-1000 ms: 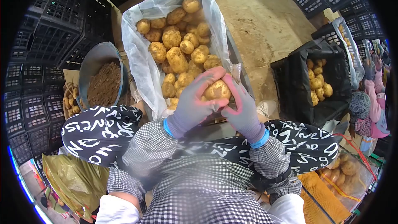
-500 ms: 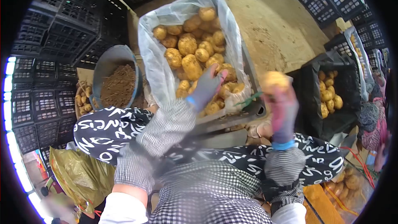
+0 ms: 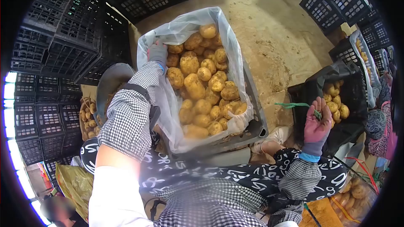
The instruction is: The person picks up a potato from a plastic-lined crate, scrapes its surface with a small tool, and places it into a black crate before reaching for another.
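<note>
My left hand (image 3: pixel 158 53), in a grey and pink glove, grips the far left edge of the clear plastic liner (image 3: pixel 148 85). The liner sits in a dark crate (image 3: pixel 260 120) that holds many soil-marked potatoes (image 3: pixel 194 85). Out to the right, my right hand (image 3: pixel 318 125) is palm up with its fingers apart. A green string (image 3: pixel 292 105) trails from its palm to the left. Just beyond that hand stand potatoes (image 3: pixel 336 101) in a crate with a black liner (image 3: pixel 355 82).
Stacked black crates (image 3: pixel 50 54) rise on the left. A bucket (image 3: pixel 110 75) stands left of the lined crate, partly behind my left arm. A basket of potatoes (image 3: pixel 87 120) is farther left. Another person (image 3: pixel 376 122) is at the right edge.
My left hand has moved from among the potatoes to the liner's far left edge. My right hand has moved right, let go of its potato and opened; the green string moved with it.
</note>
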`<state>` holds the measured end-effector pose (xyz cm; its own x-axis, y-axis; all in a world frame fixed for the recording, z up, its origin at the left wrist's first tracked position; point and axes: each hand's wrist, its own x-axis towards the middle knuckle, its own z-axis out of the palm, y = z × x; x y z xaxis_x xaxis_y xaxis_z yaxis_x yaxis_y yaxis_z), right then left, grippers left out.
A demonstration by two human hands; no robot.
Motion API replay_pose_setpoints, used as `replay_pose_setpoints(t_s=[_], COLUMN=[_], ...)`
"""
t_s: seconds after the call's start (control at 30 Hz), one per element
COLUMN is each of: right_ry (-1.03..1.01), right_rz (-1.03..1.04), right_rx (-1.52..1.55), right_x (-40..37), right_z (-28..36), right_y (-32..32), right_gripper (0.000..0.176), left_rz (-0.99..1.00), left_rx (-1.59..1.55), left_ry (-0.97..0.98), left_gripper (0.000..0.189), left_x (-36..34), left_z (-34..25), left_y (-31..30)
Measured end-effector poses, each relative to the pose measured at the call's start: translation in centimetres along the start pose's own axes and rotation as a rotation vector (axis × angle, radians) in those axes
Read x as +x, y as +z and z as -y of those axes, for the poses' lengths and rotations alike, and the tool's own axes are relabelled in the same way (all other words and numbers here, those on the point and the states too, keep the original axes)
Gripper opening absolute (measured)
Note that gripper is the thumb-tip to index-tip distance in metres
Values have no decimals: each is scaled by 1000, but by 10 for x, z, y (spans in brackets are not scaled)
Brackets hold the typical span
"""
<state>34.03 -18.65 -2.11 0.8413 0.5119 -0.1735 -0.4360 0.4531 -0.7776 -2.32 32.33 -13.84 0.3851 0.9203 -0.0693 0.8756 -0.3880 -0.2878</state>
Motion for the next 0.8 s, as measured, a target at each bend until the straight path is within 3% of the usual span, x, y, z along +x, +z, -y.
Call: replay_pose_setpoints(t_s=[0.03, 0.13, 0.27, 0.37, 0.47, 0.5, 0.6, 0.7, 0.8], right_ry=[23, 68, 83, 186, 459, 530, 558, 390, 386], right_rz=[-22, -69, 35, 351, 560, 642, 594, 613, 598], right_rx=[-21, -79, -414, -527, -418, -353, -272, -368, -412], right_x=[-4, -21, -49, -72, -89, -93, -100, -101, -104], right_z=[-1, -6, -27, -47, -65, -69, -59, -51, -52], right_y=[10, 54, 96, 109, 119, 117, 125, 128, 125], right_gripper=[44, 46, 47, 50, 63, 68, 82, 89, 75], left_rz=[-32, -53, 137, 300, 168, 181, 257, 662, 459], left_rx=[108, -107, -905, -1339, -1318, -1332, -1452, -1976, -2001], left_ry=[74, 175, 317, 473, 702, 713, 663, 359, 403], left_gripper=[48, 46, 74, 79, 79, 79, 79, 75, 63], left_x=[-8, -43, -105, -172, -226, -239, -265, -281, -292], left_z=[1, 1, -19, -57, -89, -97, -113, -116, -114], left_y=[-1, -33, -102, -156, -189, -198, -215, -227, -208])
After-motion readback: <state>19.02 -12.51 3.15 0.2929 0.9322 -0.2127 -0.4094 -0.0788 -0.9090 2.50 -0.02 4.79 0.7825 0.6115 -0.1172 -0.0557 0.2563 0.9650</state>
